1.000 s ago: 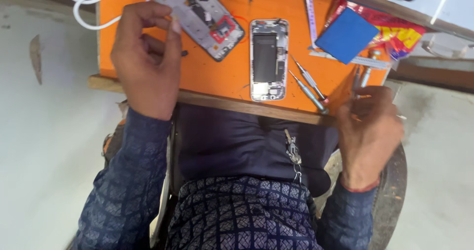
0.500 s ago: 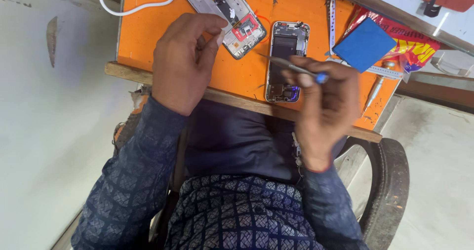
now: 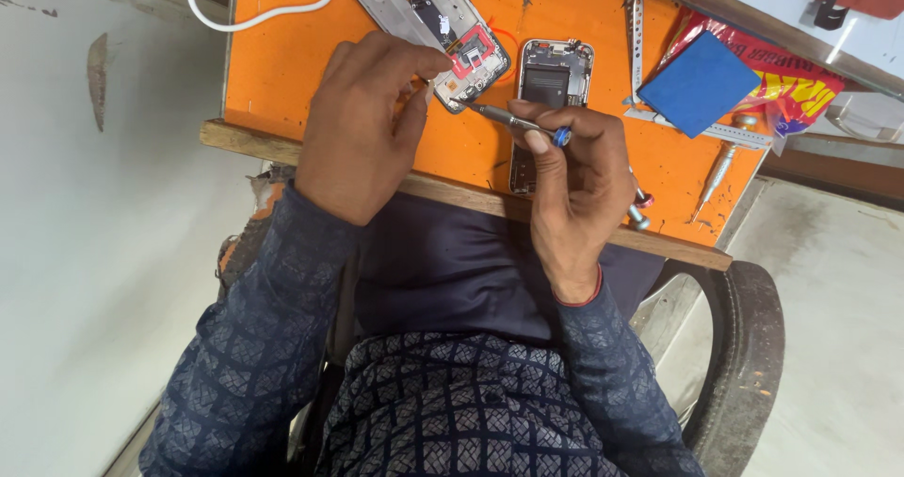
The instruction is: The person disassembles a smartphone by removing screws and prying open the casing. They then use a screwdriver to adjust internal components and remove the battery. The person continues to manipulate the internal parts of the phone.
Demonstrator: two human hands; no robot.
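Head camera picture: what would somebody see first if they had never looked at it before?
First comes the bright orange work board across the top, with two opened phones lying on it. The left hand rests at the corner of the bigger opened phone, while the right hand holds a thin screwdriver with a blue end, its tip pointing at that phone. A blue square pad lies to the right.
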